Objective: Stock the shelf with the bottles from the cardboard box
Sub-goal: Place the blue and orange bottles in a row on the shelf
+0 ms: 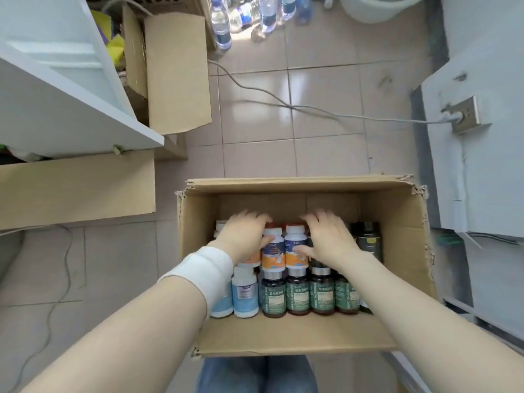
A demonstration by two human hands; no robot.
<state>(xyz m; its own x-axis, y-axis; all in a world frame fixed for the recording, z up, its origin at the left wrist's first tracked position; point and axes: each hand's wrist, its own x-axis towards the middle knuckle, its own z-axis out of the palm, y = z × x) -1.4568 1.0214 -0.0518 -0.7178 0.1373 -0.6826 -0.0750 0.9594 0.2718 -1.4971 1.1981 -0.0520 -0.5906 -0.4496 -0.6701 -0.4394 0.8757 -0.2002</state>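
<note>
The open cardboard box (198, 222) sits on the floor in front of me, holding several upright bottles. The back row has white bottles with orange-and-blue labels (272, 251) and dark bottles (368, 242). The front row has light-blue-labelled white bottles (244, 293) and green-labelled dark bottles (297, 293). My left hand (243, 234) lies over an orange-and-blue bottle at the back left, fingers curled over its top and thumb at its side. My right hand (329, 236) covers a bottle right of the middle in the same way; that bottle is mostly hidden. The white shelf (71, 114) stands at the left.
Other cardboard boxes stand at the left (76, 188) and back left (175, 72). A grey cable (283, 104) runs across the tiled floor to a wall socket (465, 114) on the right. Water bottles (224, 26) and a pale bucket (377, 7) are at the far end.
</note>
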